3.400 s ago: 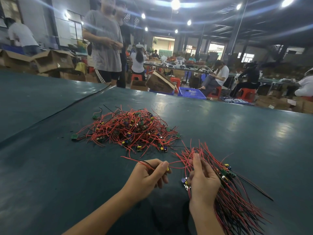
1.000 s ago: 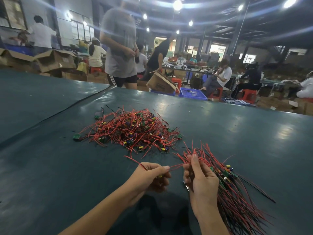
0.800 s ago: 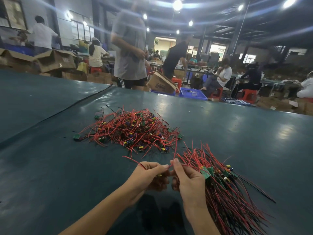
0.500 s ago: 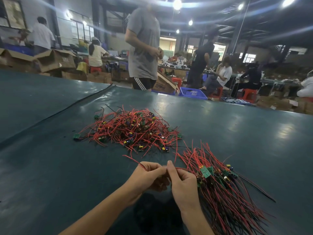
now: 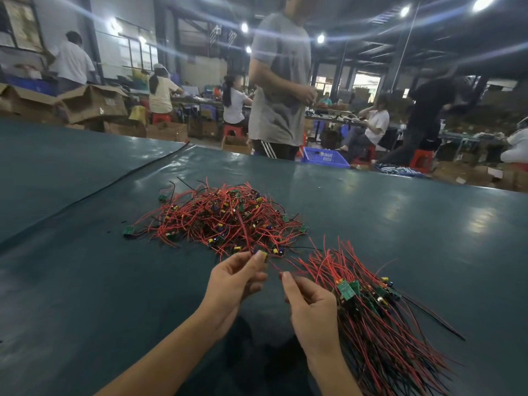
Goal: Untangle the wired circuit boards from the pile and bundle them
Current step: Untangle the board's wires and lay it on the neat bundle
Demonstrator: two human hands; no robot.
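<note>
Green counter (image 5: 400,224) bearing the pile (image 5: 225,221): just nearside of it the left hand (image 5: 234,281) pinches one wired board (image 5: 263,256), the right hand (image 5: 313,310) curls round the bundle (image 5: 380,324); a hasty pull could snag the board's lead, dragging neighbours.

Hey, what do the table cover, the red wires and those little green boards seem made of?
The dark teal table cover is likely vinyl or coated fabric: glossy, mirroring the ceiling lights. The thin red wires look plastic-insulated, smooth and softly bending. The small green circuit boards seem rigid flat laminate carrying tiny components.
</note>
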